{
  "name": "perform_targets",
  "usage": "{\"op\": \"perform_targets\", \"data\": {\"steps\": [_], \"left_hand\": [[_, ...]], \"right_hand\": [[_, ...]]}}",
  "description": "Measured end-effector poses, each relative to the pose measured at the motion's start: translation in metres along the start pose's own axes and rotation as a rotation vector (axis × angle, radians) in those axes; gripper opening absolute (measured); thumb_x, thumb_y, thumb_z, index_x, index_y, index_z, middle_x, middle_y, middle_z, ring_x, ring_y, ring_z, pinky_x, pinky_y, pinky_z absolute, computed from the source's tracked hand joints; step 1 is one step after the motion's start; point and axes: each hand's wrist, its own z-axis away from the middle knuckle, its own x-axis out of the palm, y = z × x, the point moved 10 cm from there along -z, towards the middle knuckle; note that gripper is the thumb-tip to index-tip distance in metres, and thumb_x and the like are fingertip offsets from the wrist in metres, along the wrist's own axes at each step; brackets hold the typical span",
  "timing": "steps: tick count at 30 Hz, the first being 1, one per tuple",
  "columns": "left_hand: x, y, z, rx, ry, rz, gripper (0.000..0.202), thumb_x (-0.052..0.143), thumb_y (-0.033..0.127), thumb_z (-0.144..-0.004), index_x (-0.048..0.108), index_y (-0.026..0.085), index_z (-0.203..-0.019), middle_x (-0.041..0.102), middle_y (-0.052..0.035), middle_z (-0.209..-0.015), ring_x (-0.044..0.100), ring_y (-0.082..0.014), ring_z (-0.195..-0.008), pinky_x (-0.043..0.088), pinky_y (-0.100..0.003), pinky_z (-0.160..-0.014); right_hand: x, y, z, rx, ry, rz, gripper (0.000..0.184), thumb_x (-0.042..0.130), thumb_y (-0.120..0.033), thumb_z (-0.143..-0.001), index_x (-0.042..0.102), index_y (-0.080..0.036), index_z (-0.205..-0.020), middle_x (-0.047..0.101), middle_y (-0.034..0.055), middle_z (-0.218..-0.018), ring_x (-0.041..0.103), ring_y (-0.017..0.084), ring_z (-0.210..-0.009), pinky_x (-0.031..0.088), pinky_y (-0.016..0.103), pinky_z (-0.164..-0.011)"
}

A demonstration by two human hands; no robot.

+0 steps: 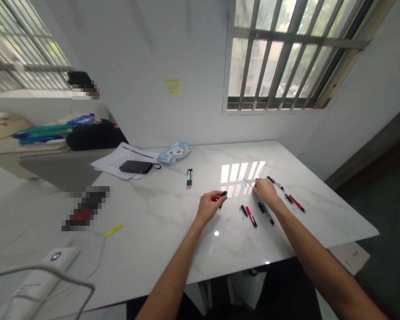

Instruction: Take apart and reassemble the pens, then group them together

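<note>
My left hand [209, 206] is closed in a pinch around a blue and black pen barrel [223, 195], held just above the white table. To its right, my right hand [266, 190] grips a thin pen refill [248, 182] whose end sticks out leftward; its fingertips are partly hidden. Between and below the hands lie a red pen part [251, 217] with a black piece and a refill, and a blue pen part [266, 213]. Beyond my right wrist are a black pen part [276, 183] and another red pen part [297, 203]. Two whole-looking pens [189, 178] lie side by side farther left.
A black pouch-like device [136, 167] rests on printed papers [120, 155], beside a blue wipes packet [174, 154]. A yellow strip [113, 230] and a white power strip [43, 280] with a cable are at left. Another person sits beyond the partition.
</note>
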Motion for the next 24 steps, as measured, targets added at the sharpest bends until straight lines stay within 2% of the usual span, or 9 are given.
{"op": "perform_targets", "data": {"steps": [3, 7, 10, 12, 15, 18, 21, 22, 24], "left_hand": [[-0.001, -0.001, 0.000, -0.002, 0.008, -0.005, 0.035, 0.080, 0.042, -0.076, 0.082, 0.013, -0.095, 0.077, -0.0083, -0.083, 0.064, -0.0152, -0.067, 0.050, -0.024, -0.062], [-0.003, -0.002, 0.000, 0.004, 0.016, 0.000, 0.036, 0.080, 0.044, -0.075, 0.082, 0.013, -0.094, 0.076, -0.0084, -0.082, 0.064, -0.0155, -0.067, 0.049, -0.024, -0.062], [-0.003, -0.002, 0.000, 0.006, 0.016, 0.000, 0.036, 0.080, 0.044, -0.075, 0.082, 0.014, -0.094, 0.076, -0.0080, -0.081, 0.064, -0.0152, -0.066, 0.048, -0.024, -0.060], [-0.003, -0.002, 0.000, 0.002, 0.018, -0.007, 0.036, 0.080, 0.044, -0.075, 0.082, 0.013, -0.094, 0.076, -0.0079, -0.080, 0.063, -0.0148, -0.065, 0.048, -0.024, -0.059], [-0.002, -0.001, 0.000, 0.001, 0.017, -0.027, 0.035, 0.079, 0.044, -0.076, 0.082, 0.013, -0.093, 0.076, -0.0076, -0.080, 0.063, -0.0145, -0.064, 0.048, -0.023, -0.059], [-0.001, 0.001, 0.001, 0.005, 0.007, -0.031, 0.035, 0.078, 0.044, -0.077, 0.082, 0.014, -0.094, 0.076, -0.0072, -0.080, 0.063, -0.0146, -0.064, 0.047, -0.023, -0.059], [-0.001, 0.003, 0.001, 0.012, -0.009, -0.029, 0.035, 0.078, 0.044, -0.078, 0.082, 0.013, -0.094, 0.076, -0.0070, -0.080, 0.062, -0.0141, -0.063, 0.046, -0.023, -0.058], [-0.001, 0.003, 0.001, 0.014, -0.012, -0.031, 0.035, 0.077, 0.044, -0.078, 0.082, 0.013, -0.094, 0.076, -0.0069, -0.079, 0.062, -0.0139, -0.062, 0.046, -0.023, -0.058], [-0.001, 0.003, 0.001, 0.015, -0.014, -0.031, 0.035, 0.077, 0.044, -0.078, 0.082, 0.013, -0.094, 0.076, -0.0071, -0.080, 0.062, -0.0141, -0.063, 0.046, -0.023, -0.058]], "right_hand": [[-0.002, -0.009, -0.007, -0.021, 0.008, -0.051, 0.021, 0.065, -0.017, -0.086, 0.078, -0.007, -0.097, 0.076, 0.0237, -0.099, 0.073, 0.028, -0.099, 0.048, 0.028, -0.081], [-0.010, -0.020, -0.011, -0.102, 0.003, -0.190, 0.016, 0.068, -0.019, -0.084, 0.079, -0.013, -0.094, 0.078, 0.0151, -0.093, 0.074, 0.022, -0.090, 0.049, 0.024, -0.075], [-0.016, -0.027, -0.011, -0.172, -0.005, -0.338, 0.026, 0.067, -0.023, -0.086, 0.077, -0.018, -0.109, 0.079, 0.0073, -0.094, 0.071, 0.016, -0.078, 0.049, 0.022, -0.069], [-0.017, -0.034, -0.009, -0.209, -0.030, -0.561, 0.034, 0.065, -0.025, -0.086, 0.074, -0.017, -0.118, 0.078, 0.0057, -0.089, 0.067, 0.014, -0.072, 0.048, 0.023, -0.066], [-0.009, -0.053, 0.003, -0.224, -0.173, -1.036, 0.040, 0.068, -0.030, -0.083, 0.074, -0.014, -0.119, 0.075, 0.0055, -0.086, 0.062, 0.013, -0.072, 0.047, 0.024, -0.066], [0.007, -0.086, 0.028, -0.198, -0.460, -1.376, 0.043, 0.078, -0.033, -0.076, 0.076, -0.014, -0.114, 0.070, 0.0054, -0.086, 0.058, 0.012, -0.073, 0.046, 0.023, -0.065], [0.012, -0.119, 0.056, -0.206, -0.712, -1.557, 0.043, 0.084, -0.035, -0.072, 0.077, -0.013, -0.108, 0.066, 0.0049, -0.082, 0.054, 0.011, -0.069, 0.044, 0.023, -0.061], [0.010, -0.126, 0.062, -0.210, -0.748, -1.589, 0.041, 0.085, -0.035, -0.071, 0.077, -0.014, -0.106, 0.065, 0.0044, -0.081, 0.054, 0.011, -0.068, 0.044, 0.024, -0.061], [0.005, -0.132, 0.066, -0.218, -0.741, -1.617, 0.036, 0.085, -0.035, -0.071, 0.075, -0.015, -0.099, 0.064, 0.0032, -0.080, 0.054, 0.011, -0.069, 0.046, 0.025, -0.064]]}}
